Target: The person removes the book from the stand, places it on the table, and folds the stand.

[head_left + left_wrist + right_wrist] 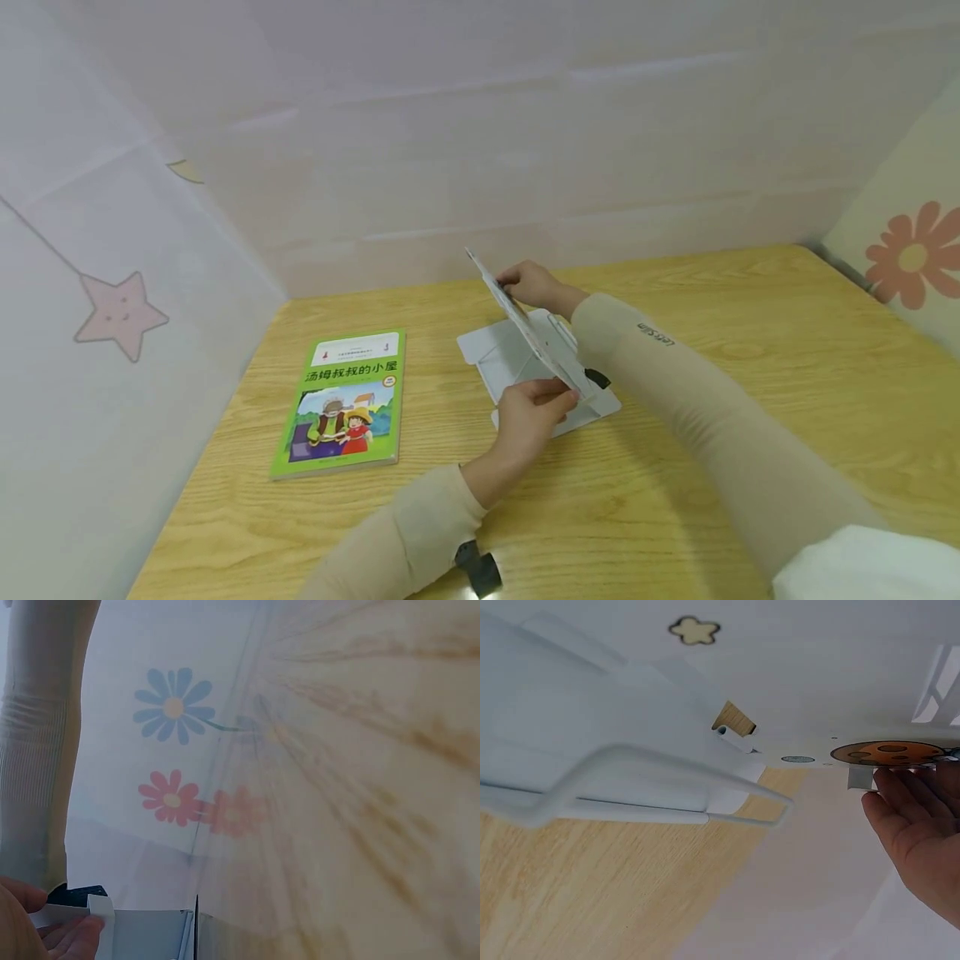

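A white folding book stand (491, 354) lies on the wooden table, its printed panel (519, 317) raised at a slant above the flat base. My left hand (525, 421) pinches the panel's near lower corner between thumb and fingers; a white tab (101, 922) shows there in the left wrist view. At the far edge, my right hand (534, 283) holds the panel, with part of its fingers hidden behind it. The right wrist view shows those fingers against the panel beside an orange spotted print (889, 752). A white wire support (697, 772) sticks out from the base.
A green picture-cover book (390, 392) lies flat to the left of the stand. Behind the wooden table (712, 333) rises a pale cloth wall (480, 150), with printed side walls at left and right. A black strap piece (480, 568) hangs at the left wrist.
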### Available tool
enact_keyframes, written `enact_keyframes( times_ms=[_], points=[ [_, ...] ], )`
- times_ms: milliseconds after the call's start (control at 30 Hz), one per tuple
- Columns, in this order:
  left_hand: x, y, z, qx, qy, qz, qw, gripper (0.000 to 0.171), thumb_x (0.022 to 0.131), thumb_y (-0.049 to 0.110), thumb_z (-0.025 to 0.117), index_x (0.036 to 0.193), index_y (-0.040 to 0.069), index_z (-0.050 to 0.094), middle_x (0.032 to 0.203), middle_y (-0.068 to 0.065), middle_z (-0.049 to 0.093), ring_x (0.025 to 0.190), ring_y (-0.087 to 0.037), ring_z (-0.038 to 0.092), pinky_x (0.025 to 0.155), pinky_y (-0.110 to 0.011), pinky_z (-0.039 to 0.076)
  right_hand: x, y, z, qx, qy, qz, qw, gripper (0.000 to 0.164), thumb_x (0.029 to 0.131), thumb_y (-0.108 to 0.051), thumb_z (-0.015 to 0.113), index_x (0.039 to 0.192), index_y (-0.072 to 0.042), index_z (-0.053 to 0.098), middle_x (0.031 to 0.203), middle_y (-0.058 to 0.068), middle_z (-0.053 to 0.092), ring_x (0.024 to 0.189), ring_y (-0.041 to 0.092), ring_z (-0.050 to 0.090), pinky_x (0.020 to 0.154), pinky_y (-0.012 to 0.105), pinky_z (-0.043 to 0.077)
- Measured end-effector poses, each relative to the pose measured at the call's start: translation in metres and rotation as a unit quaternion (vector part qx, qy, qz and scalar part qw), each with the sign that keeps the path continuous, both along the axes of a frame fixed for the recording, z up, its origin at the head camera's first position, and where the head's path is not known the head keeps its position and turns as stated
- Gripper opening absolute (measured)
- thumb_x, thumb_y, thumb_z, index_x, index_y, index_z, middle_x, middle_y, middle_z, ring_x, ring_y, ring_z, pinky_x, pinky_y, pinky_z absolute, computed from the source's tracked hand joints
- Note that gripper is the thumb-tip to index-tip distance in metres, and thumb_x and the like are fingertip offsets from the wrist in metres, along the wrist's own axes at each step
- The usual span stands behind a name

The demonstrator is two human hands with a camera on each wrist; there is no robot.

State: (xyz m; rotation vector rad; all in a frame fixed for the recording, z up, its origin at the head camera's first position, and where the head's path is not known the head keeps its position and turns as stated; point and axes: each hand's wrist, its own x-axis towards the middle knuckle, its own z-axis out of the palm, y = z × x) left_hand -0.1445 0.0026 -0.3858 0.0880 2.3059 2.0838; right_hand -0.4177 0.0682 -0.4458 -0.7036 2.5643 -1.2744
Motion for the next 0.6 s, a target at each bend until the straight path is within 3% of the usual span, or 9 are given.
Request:
enact_keyframes(
  times_ms=[67,133,167,367,600],
  points=[
    [0.0,0.002,-0.001,0.002,-0.003,0.001,1.0,0.022,0.078,0.01,0.062,0.091,-0.008,0.063,0.078,-0.009,0.065,0.067,-0.012,0.06,0.058,-0.021,0.048,0.05,-0.001,0.05,0.006,-0.017,0.001,1.0,0.026,0.086,-0.003,0.048,0.11,0.0,0.058,0.106,0.013,0.057,0.102,0.024,0.048,0.082,0.036,0.042],
    [-0.001,0.003,-0.001,0.011,-0.008,0.001,0.9999,0.023,0.078,0.01,0.062,0.092,-0.008,0.063,0.079,-0.01,0.065,0.068,-0.013,0.061,0.058,-0.022,0.049,0.079,-0.002,0.08,0.02,-0.031,0.004,0.999,0.027,0.087,0.001,0.045,0.112,0.005,0.054,0.108,0.017,0.055,0.103,0.027,0.047,0.082,0.037,0.042],
    [-0.001,0.004,-0.002,0.016,-0.008,0.0,0.9998,0.023,0.078,0.009,0.062,0.092,-0.009,0.062,0.08,-0.01,0.064,0.069,-0.013,0.061,0.059,-0.022,0.049,0.086,-0.002,0.087,0.022,-0.029,0.008,0.999,0.027,0.087,0.002,0.044,0.112,0.007,0.053,0.108,0.019,0.055,0.103,0.028,0.047,0.081,0.036,0.042],
    [-0.002,0.008,-0.002,0.022,-0.001,-0.003,0.9997,0.025,0.078,0.01,0.061,0.094,-0.01,0.061,0.081,-0.011,0.064,0.07,-0.013,0.061,0.059,-0.022,0.049,0.089,0.0,0.092,0.029,-0.019,0.032,0.999,0.028,0.088,0.001,0.042,0.114,0.008,0.051,0.111,0.019,0.053,0.105,0.029,0.046,0.082,0.035,0.042],
    [-0.001,0.009,-0.001,0.019,0.001,-0.008,0.9998,0.024,0.078,0.011,0.061,0.092,-0.009,0.062,0.08,-0.01,0.064,0.069,-0.012,0.061,0.059,-0.022,0.049,0.087,0.004,0.089,0.026,-0.021,0.024,0.999,0.027,0.088,0.001,0.044,0.112,0.006,0.053,0.11,0.019,0.054,0.104,0.029,0.046,0.083,0.036,0.042]
  ],
)
